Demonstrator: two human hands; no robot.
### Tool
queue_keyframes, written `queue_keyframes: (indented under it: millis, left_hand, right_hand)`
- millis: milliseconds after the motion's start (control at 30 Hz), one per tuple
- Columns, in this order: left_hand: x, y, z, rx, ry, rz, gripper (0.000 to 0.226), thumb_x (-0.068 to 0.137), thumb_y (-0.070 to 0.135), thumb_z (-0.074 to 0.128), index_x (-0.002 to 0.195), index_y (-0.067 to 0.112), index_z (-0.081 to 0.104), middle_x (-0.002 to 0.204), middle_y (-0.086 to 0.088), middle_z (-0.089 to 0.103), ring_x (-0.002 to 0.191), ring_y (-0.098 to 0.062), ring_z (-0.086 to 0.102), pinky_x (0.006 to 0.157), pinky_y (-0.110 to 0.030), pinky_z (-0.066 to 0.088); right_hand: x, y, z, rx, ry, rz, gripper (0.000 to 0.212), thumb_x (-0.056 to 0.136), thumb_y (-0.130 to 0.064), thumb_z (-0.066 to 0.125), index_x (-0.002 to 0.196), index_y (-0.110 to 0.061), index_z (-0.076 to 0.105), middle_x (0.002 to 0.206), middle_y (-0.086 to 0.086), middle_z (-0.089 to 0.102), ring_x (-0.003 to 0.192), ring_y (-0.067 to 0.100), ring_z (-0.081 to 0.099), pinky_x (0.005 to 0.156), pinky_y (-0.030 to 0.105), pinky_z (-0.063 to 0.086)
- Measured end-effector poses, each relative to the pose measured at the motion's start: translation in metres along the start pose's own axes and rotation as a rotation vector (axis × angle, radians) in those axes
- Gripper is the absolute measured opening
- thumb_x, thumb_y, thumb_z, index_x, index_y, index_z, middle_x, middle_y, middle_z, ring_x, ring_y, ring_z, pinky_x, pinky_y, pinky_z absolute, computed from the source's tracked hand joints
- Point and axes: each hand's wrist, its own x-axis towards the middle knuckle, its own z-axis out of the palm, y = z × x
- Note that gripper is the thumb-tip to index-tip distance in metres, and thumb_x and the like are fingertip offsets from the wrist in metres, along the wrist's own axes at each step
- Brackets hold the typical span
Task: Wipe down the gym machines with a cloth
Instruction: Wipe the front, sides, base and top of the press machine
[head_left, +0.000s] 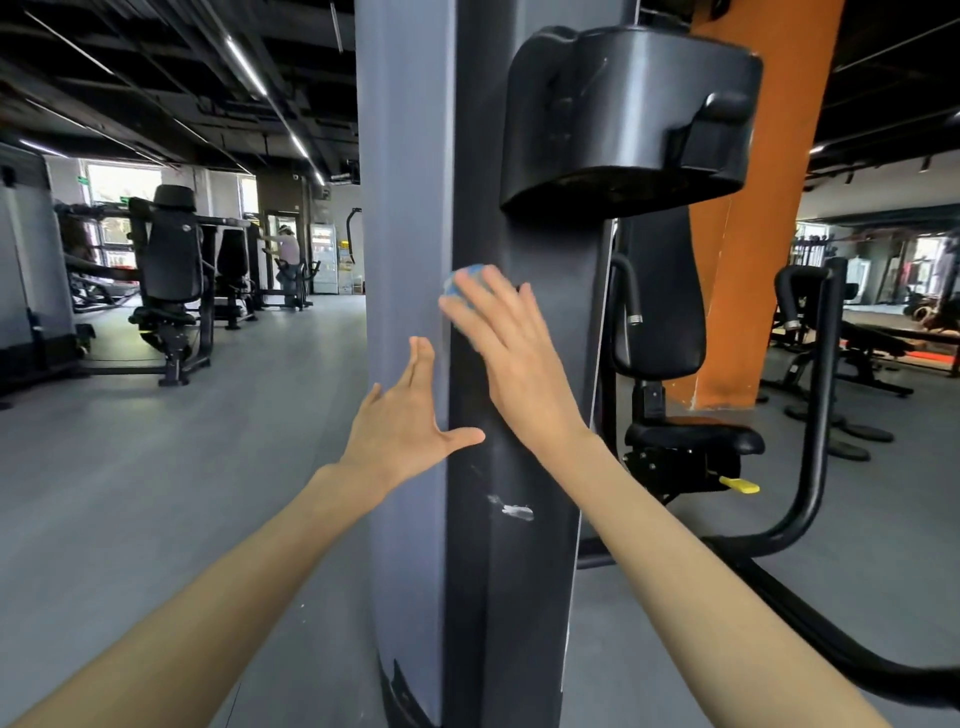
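A tall grey and black machine column (498, 571) stands right in front of me. My right hand (511, 343) lies flat on its dark front face, fingers straight, pressing a blue cloth (462, 280) against the panel. Only a small edge of the cloth shows past the fingertips. My left hand (405, 421) rests open on the column's left edge, fingers straight and thumb spread onto the dark face. A white scuff mark (517, 512) sits on the panel below both hands.
A black shroud (628, 114) juts out above my hands. A black padded seat (691, 441) with a yellow lever and curved black tubing stand to the right. An orange pillar rises behind. More machines and a person stand far left across the grey floor.
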Motion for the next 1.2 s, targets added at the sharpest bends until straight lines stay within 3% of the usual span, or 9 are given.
queue_keyframes:
  millis: [133,300,400,567,633,833,967,1100,1200]
  left_hand:
    - [0.0,0.001,0.0,-0.018,-0.011,-0.001,0.114,0.082,0.057,0.068,0.155,0.02,-0.012,0.164,0.009,-0.006,0.139,-0.025,0.04,0.113,-0.044,0.031]
    - [0.001,-0.004,0.003,-0.085,0.007,-0.002,0.113,0.083,0.055,0.069,0.155,0.025,-0.013,0.162,0.016,-0.012,0.143,-0.023,0.034,0.102,-0.036,0.039]
    - [0.001,-0.005,0.004,-0.081,0.006,0.006,0.114,0.082,0.056,0.069,0.155,0.025,-0.013,0.162,0.017,-0.014,0.142,-0.024,0.035,0.102,-0.037,0.039]
    - [0.003,-0.006,0.006,-0.098,0.007,-0.008,0.114,0.082,0.056,0.069,0.155,0.026,-0.013,0.161,0.018,-0.015,0.136,-0.026,0.043,0.101,-0.038,0.042]
    - [0.003,-0.005,0.006,-0.083,0.012,0.001,0.114,0.082,0.055,0.07,0.155,0.025,-0.013,0.161,0.017,-0.014,0.134,-0.026,0.046,0.099,-0.037,0.043]
    - [0.003,-0.005,0.007,-0.154,0.022,0.009,0.114,0.081,0.05,0.073,0.155,0.025,-0.01,0.162,0.016,-0.012,0.141,-0.024,0.037,0.107,-0.036,0.036]
    - [0.001,-0.005,0.006,-0.132,0.023,0.029,0.113,0.082,0.052,0.071,0.155,0.026,-0.012,0.161,0.017,-0.014,0.137,-0.023,0.043,0.104,-0.034,0.039]
    - [0.002,-0.007,0.008,-0.136,0.032,0.036,0.114,0.082,0.053,0.071,0.155,0.026,-0.012,0.16,0.018,-0.014,0.14,-0.023,0.038,0.106,-0.034,0.037]
    - [0.002,-0.01,0.009,-0.178,0.027,0.06,0.114,0.082,0.049,0.072,0.155,0.028,-0.013,0.16,0.021,-0.015,0.146,-0.018,0.029,0.11,-0.032,0.032]
  right_hand:
    - [-0.018,0.005,-0.007,0.116,0.348,0.435,0.062,0.091,0.019,0.038,0.145,-0.009,0.039,0.155,0.007,0.03,0.148,0.016,0.012,0.122,0.03,0.008]
    - [-0.05,-0.015,0.008,0.226,0.645,0.818,0.041,0.104,-0.003,0.034,0.145,-0.007,0.038,0.144,0.0,0.042,0.138,0.013,0.036,0.115,0.028,0.03]
    - [-0.02,-0.011,-0.001,0.293,0.749,0.997,0.039,0.104,-0.008,0.034,0.141,-0.008,0.043,0.13,-0.004,0.046,0.126,0.013,0.045,0.101,0.012,0.033]
    - [0.047,0.006,-0.017,0.199,0.747,0.8,0.041,0.103,-0.011,0.037,0.143,-0.004,0.041,0.129,0.001,0.048,0.12,0.009,0.042,0.099,0.007,0.028]
    - [0.027,0.003,-0.01,0.149,0.728,0.773,0.041,0.104,-0.011,0.033,0.144,-0.006,0.04,0.129,-0.004,0.046,0.117,0.002,0.04,0.095,0.003,0.026]
    - [-0.074,-0.021,0.016,0.179,0.647,0.888,0.04,0.105,-0.011,0.032,0.144,-0.011,0.039,0.132,-0.02,0.04,0.124,-0.001,0.041,0.107,0.017,0.034]
    - [-0.023,-0.004,-0.007,0.233,0.63,0.845,0.04,0.103,-0.006,0.038,0.143,-0.005,0.04,0.136,0.0,0.046,0.126,0.007,0.043,0.104,0.007,0.031]
    - [0.013,-0.003,-0.009,0.142,0.617,0.694,0.048,0.102,-0.001,0.037,0.15,-0.006,0.033,0.156,0.007,0.029,0.146,0.016,0.024,0.117,0.019,0.019]
    - [-0.016,-0.015,0.003,0.134,0.364,0.477,0.057,0.099,0.008,0.038,0.151,-0.013,0.03,0.16,-0.004,0.016,0.15,0.016,0.008,0.123,0.039,0.009]
